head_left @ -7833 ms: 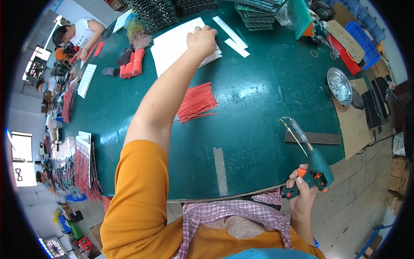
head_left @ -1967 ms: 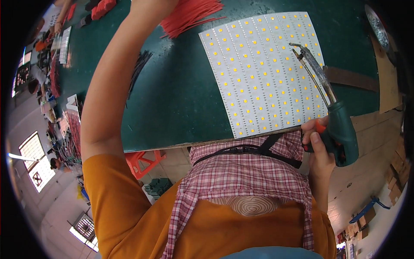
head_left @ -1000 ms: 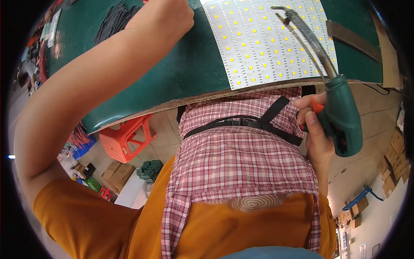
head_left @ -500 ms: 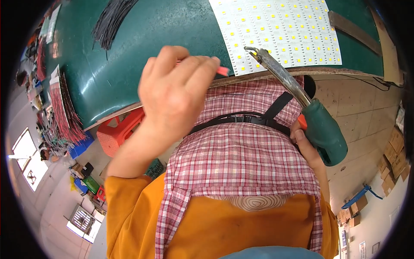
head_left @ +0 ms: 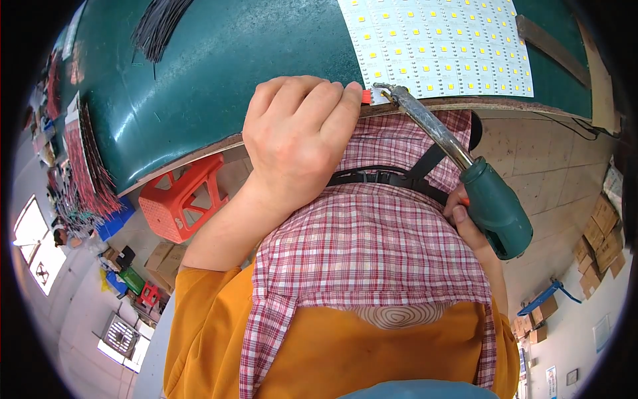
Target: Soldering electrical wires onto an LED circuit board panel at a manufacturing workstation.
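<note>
The tabletop (head_left: 266,40) is smooth and glossy, streaked with light at its left; its near edge looks like rough, worn wood. The soldering gun (head_left: 498,209) has a green plastic body with a soft sheen and a metal barrel (head_left: 435,126), dull and stained. The white panel (head_left: 442,50) looks flat and mostly matt. At far left, the black wires (head_left: 159,30) seem plastic-coated. The apron (head_left: 379,246) is checked woven cloth, the orange shirt (head_left: 372,349) matt fabric, the red stool (head_left: 169,209) moulded plastic.
</note>
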The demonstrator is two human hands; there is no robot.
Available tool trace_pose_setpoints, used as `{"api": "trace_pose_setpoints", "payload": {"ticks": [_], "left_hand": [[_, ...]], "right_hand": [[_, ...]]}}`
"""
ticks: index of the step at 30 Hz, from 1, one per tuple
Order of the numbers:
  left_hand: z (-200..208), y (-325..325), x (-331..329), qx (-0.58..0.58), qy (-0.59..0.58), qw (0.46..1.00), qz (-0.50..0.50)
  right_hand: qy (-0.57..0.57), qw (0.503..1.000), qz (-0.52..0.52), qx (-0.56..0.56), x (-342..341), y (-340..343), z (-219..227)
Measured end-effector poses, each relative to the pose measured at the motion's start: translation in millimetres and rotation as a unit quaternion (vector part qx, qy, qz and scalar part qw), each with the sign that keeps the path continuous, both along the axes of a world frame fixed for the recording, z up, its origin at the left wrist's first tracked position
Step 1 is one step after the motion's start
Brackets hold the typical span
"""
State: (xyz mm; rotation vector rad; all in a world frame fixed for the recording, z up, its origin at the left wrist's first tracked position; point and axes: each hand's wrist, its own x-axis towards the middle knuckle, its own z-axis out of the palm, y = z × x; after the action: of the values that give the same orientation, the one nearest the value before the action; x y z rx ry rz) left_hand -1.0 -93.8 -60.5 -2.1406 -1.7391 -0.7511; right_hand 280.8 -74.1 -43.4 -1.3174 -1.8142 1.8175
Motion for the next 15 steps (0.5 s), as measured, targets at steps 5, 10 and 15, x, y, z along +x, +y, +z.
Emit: {"api": "trace_pose_setpoints", "payload": {"ticks": [5, 10, 15], "left_hand": [[1, 1, 1, 0.001, 0.004, 1.000, -0.002], [2, 2, 3, 0.006, 0.002, 1.000, 0.000], [1, 1, 2, 0.004, 0.010, 1.000, 0.000]], "right_hand": [[-0.030, 0.996, 0.084, 0.016, 8, 6, 0], [-0.039, 0.996, 0.062, 0.049, 16, 0, -7], [-0.015, 0.998, 0.041, 0.049, 1, 4, 5]]}}
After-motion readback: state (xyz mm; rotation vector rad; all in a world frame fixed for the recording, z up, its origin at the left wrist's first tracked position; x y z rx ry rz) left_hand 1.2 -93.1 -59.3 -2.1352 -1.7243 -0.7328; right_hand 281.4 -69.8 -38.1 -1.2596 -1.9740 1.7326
